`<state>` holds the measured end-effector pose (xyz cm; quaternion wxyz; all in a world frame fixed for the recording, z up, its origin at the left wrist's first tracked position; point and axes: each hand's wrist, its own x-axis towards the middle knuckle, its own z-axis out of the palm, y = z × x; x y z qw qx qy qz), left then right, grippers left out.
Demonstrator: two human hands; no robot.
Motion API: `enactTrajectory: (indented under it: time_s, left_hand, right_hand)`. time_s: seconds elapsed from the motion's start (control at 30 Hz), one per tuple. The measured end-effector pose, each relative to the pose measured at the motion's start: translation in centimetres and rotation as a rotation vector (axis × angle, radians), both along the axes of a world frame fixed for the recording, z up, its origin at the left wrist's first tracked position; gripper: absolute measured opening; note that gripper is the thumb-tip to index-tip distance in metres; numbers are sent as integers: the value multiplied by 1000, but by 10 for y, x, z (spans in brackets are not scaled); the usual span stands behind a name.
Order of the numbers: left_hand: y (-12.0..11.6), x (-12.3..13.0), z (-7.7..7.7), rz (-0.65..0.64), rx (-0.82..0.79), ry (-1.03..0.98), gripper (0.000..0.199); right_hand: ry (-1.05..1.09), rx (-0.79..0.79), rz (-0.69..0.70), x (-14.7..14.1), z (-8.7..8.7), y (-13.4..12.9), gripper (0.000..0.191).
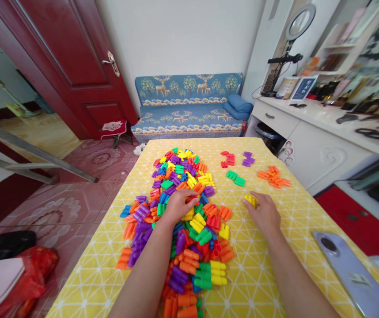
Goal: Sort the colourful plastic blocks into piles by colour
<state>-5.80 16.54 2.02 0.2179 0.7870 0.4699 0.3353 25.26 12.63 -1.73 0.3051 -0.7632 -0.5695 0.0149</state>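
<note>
Touching colored blocks (pixel 204 236): two hands (pixel 265 213)

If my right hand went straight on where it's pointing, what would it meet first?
Your right hand would likely meet the green pieces first, beyond the yellow piece it holds, though depth is unclear.

Bare yellow tablecloth (pixel 252 274) lies open between 1 heaped block pile (pixel 179 168) and the phone (pixel 351 269).
</note>
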Motion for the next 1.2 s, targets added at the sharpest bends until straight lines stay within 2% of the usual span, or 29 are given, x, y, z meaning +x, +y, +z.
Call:
enactTrajectory:
  time_s: [0.1, 0.23, 0.3, 0.4, 0.63, 0.77, 0.87, 1.2]
  left_hand:
    - [0, -1, 0, 4, 3, 0, 17]
    - [-1, 0, 0, 6, -6, -6, 16]
    - [0, 0, 1, 2, -8, -11, 17]
    - [1, -1, 0, -7, -8, -6, 17]
    - [5, -3, -7, -20, -11, -4, 20]
    - [3, -2, -3, -15, -28, -10, 19]
    - [2, -2, -1, -13, -28, -9, 19]
    - [2, -3, -3, -17, 0, -13, 17]
  right_hand:
    - [-49, -18, 105, -11, -5, 0, 42]
    - [29, 6, 301, -21, -8, 5, 37]
    - [55, -2, 301, -19, -8, 7, 36]
    - [29, -9, 130, -4, -7, 8, 36]
    - [-3, -58, -288, 59, -6, -1, 39]
    - [49, -84, -471, 77, -2, -3, 43]
    - [84, -112, -518, 78, 0, -2, 45]
    - [117, -86, -538, 77, -3, -2, 46]
